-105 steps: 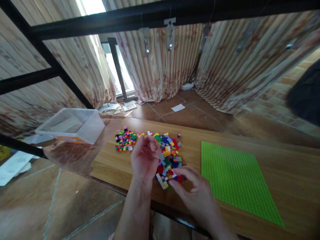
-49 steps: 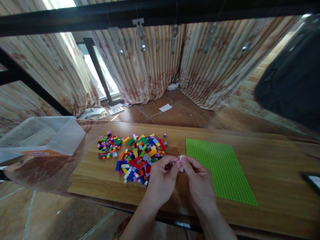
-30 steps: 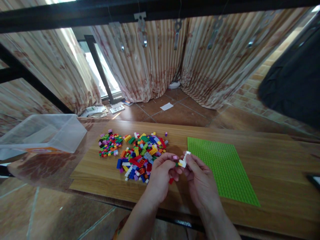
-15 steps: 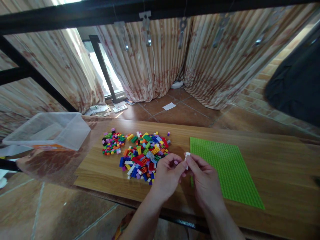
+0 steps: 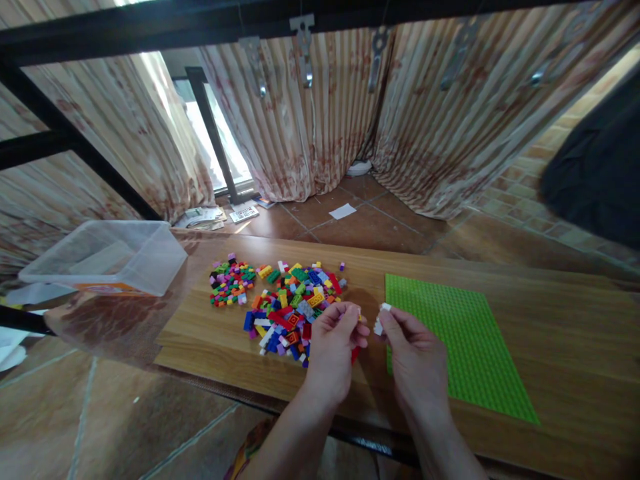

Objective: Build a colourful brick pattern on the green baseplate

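Observation:
My right hand is closed in a pinch on a white toy brick piece, over the left edge of a green studded baseplate. Just left of it, apart from the white piece, my left hand has its fingers curled together. A small yellowish bit shows at its fingertips, too small to name. Some red shows just below those fingers. Beyond my left hand lies a large pile of mixed toy bricks, which the hand partly covers.
A second pile of smaller bricks lies further left on the wooden table. A clear plastic bin stands past the table's left end. A dark metal bar with hanging hooks crosses the top, before striped curtains.
My hands have moved apart. The white brick piece has stayed in my right hand, and my left hand has let go of it. The view has shifted slightly.

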Demonstrator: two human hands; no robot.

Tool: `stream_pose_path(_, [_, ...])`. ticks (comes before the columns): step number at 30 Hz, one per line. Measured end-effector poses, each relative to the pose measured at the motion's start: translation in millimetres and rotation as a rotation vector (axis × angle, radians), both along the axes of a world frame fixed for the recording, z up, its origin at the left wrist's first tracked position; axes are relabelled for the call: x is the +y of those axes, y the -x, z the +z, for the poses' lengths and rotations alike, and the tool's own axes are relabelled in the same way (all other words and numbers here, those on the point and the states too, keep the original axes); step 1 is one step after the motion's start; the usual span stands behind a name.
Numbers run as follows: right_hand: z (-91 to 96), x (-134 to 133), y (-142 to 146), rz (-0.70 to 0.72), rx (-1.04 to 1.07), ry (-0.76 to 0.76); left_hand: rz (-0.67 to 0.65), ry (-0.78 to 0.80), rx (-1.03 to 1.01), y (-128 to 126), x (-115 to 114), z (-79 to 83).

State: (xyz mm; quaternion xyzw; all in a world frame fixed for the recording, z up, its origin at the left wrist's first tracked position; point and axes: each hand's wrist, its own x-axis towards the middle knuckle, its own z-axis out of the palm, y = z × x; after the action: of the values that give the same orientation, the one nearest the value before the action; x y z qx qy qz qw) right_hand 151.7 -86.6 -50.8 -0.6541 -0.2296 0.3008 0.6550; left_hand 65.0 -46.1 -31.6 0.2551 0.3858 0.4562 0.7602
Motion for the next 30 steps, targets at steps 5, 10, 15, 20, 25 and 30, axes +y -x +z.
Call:
stream_pose_path(5, [-3.2,-1.2,-0.8,0.167,-0.545,0.199,-0.010,-0.008,0.025,6.0,5.2,-1.1])
stream_pose_path(10, [-14.6,1.9,1.1,0.280,-0.694,0.304,-0.017,-0.047,0.068,6.5,6.1,-3.5])
stream_pose_path(15, [-11.1,1.3,-0.8,0.253,-0.579,0.176,-0.023,-0.029,0.056,6.6,6.5,-5.1])
stream_pose_path(20, [4.8,-3.9,1.9,0.267,-0.453,0.023,0.036,0.003,0.046,6.0,6.5,-5.3])
stream_pose_path(25, [2.9,-3.2,3.2,0.341,-0.437,0.036,0.030,-0.059,0.167,6.7,7.1,-4.6])
stream_pose_path(30, [-4.2,-1.3,0.4,0.421,-0.525,0.094,-0.066,-0.256,0.388,11.6,11.1,-15.7])
